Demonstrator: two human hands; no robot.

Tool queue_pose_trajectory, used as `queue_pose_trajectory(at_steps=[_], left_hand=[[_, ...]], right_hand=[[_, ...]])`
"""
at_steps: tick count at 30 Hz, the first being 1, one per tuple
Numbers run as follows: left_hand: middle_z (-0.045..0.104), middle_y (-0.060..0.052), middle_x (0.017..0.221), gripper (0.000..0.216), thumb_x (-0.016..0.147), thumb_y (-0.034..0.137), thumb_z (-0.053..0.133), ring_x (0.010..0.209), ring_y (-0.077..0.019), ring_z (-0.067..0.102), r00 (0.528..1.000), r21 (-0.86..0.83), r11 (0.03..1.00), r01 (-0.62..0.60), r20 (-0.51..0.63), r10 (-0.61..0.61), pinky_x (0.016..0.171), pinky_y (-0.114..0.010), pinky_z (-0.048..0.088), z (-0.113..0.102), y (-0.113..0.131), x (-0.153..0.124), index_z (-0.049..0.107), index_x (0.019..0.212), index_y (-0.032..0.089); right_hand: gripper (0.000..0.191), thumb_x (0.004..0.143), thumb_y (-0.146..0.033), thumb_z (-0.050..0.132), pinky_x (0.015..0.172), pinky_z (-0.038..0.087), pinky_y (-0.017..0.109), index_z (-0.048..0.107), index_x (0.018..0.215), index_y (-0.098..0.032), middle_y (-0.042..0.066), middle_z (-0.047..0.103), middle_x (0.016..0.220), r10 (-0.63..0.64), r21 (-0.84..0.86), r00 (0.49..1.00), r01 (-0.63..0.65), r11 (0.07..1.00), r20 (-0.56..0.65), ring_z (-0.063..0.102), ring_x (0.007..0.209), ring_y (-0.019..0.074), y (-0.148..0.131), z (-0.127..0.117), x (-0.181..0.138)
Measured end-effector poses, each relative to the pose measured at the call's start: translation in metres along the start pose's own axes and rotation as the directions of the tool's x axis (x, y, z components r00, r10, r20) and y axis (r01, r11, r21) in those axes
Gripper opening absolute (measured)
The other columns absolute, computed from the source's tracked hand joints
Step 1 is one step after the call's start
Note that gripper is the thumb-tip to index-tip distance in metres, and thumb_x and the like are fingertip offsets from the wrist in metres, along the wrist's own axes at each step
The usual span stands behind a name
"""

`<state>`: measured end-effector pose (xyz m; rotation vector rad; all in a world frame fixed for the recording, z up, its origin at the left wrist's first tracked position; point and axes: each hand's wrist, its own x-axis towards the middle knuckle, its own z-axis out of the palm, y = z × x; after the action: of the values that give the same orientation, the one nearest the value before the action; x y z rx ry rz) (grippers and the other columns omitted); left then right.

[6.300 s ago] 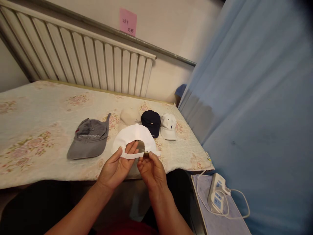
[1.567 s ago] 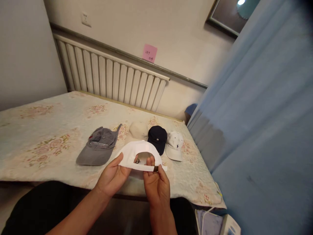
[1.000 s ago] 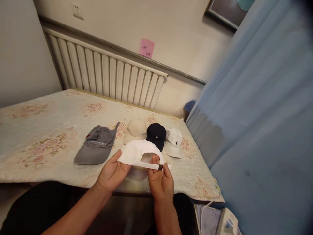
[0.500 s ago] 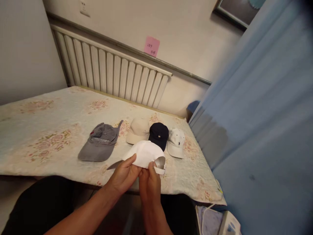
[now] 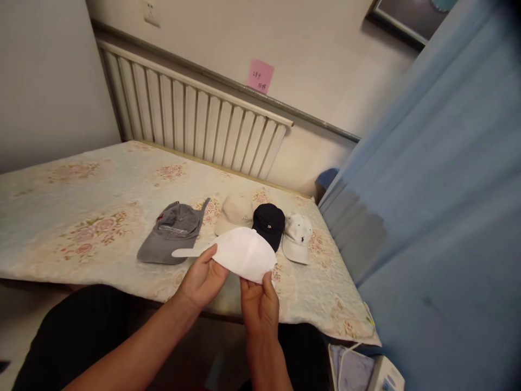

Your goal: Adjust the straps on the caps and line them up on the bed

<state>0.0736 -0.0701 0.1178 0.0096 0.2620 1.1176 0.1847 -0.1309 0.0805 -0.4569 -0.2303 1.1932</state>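
White cap (image 5: 243,253) sits at centre frame, held above the near edge of a floral bedspread (image 5: 81,217). Left hand (image 5: 201,279) grips its left side just below the brim; right hand (image 5: 259,304) pinches its lower right edge from underneath. Four caps lie just behind.

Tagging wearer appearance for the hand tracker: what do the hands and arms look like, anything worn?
Both hands, left hand and right hand, are bare: no gloves, and no rings or watch that show. Both forearms are uncovered to the frame's edge, with no sleeves in view.
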Motion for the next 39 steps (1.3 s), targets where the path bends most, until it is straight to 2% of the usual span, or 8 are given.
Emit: queue_pose_trajectory(at_steps=[4,7,18,23,27,31,35,39], left_hand=[[0.072,-0.014,0.105,0.051,0.095,0.011,0.033,0.104,-0.0219,0.066,0.998,0.048,0.997,0.058,0.001,-0.058,0.103,-0.037,0.045,-0.004,-0.018,-0.005,0.028,0.145,0.005],[0.070,-0.013,0.112,0.052,0.093,0.012,0.038,0.108,-0.0225,0.064,0.993,0.077,0.990,0.114,0.032,-0.117,0.105,-0.038,0.043,-0.008,-0.027,-0.009,0.031,0.144,0.008],[0.068,-0.009,0.118,0.061,0.085,-0.003,0.041,0.108,-0.0213,0.064,0.994,0.091,0.990,-0.106,0.012,0.105,0.103,-0.039,0.046,-0.004,-0.004,-0.005,0.038,0.142,0.018],[0.065,-0.009,0.124,0.063,0.084,-0.002,0.043,0.112,-0.0219,0.061,0.999,0.107,0.994,-0.032,0.039,0.028,0.105,-0.038,0.044,-0.005,-0.021,-0.011,0.036,0.143,0.018],[0.064,-0.011,0.124,0.060,0.086,0.004,0.045,0.114,-0.0231,0.060,0.994,0.132,0.988,0.084,0.062,-0.093,0.108,-0.038,0.040,-0.008,-0.031,-0.016,0.034,0.144,0.013],[0.067,-0.010,0.120,0.057,0.086,0.006,0.046,0.108,-0.0237,0.064,0.996,0.107,0.994,0.000,0.091,-0.010,0.106,-0.041,0.041,-0.007,-0.022,-0.019,0.038,0.142,0.016],[0.075,-0.009,0.098,0.050,0.086,0.011,0.048,0.093,-0.0250,0.070,0.991,0.104,0.988,-0.115,-0.056,0.121,0.098,-0.044,0.048,-0.005,0.001,-0.020,0.047,0.136,0.016],[0.076,-0.010,0.083,0.046,0.085,0.019,0.051,0.084,-0.0287,0.071,0.979,0.180,0.982,-0.059,-0.179,0.092,0.089,-0.047,0.053,-0.004,0.013,-0.019,0.053,0.130,0.013]], right_hand=[[0.053,0.085,-0.040,0.058,0.112,0.031,0.048,0.047,0.134,-0.024,0.008,0.057,0.133,0.009,-0.031,0.996,-0.006,1.000,0.089,0.053,0.123,0.0222,0.011,0.006,-0.006],[0.057,0.085,-0.038,0.059,0.113,0.030,0.045,0.044,0.137,-0.022,0.008,0.057,0.134,0.013,-0.069,0.998,-0.009,0.998,0.058,0.054,0.122,0.0211,0.018,0.009,-0.008],[0.051,0.089,-0.035,0.052,0.110,0.034,0.048,0.041,0.138,-0.026,0.007,0.052,0.139,-0.022,-0.009,0.999,0.023,1.000,0.038,0.053,0.124,0.0209,0.000,0.005,-0.003],[0.061,0.084,-0.029,0.059,0.110,0.033,0.050,0.036,0.141,-0.024,0.008,0.053,0.138,-0.040,-0.086,0.995,0.048,0.995,0.095,0.052,0.124,0.0222,0.015,0.010,-0.010],[0.057,0.086,-0.031,0.057,0.112,0.032,0.046,0.041,0.139,-0.018,0.010,0.058,0.132,-0.030,-0.129,1.000,0.030,0.991,-0.003,0.055,0.120,0.0208,0.025,0.010,-0.010],[0.055,0.086,-0.036,0.057,0.110,0.035,0.047,0.044,0.137,-0.019,0.010,0.061,0.128,0.023,-0.097,1.000,-0.023,0.995,-0.002,0.058,0.118,0.0220,0.018,0.004,-0.005],[0.055,0.085,-0.032,0.059,0.109,0.036,0.047,0.042,0.137,-0.026,0.007,0.058,0.133,-0.006,-0.044,1.000,0.005,0.999,-0.008,0.057,0.119,0.0206,0.003,-0.003,0.001],[0.051,0.086,-0.034,0.059,0.110,0.035,0.047,0.047,0.134,-0.022,0.009,0.059,0.131,0.001,-0.021,1.000,-0.001,1.000,0.001,0.055,0.121,0.0212,-0.003,-0.004,0.001]])
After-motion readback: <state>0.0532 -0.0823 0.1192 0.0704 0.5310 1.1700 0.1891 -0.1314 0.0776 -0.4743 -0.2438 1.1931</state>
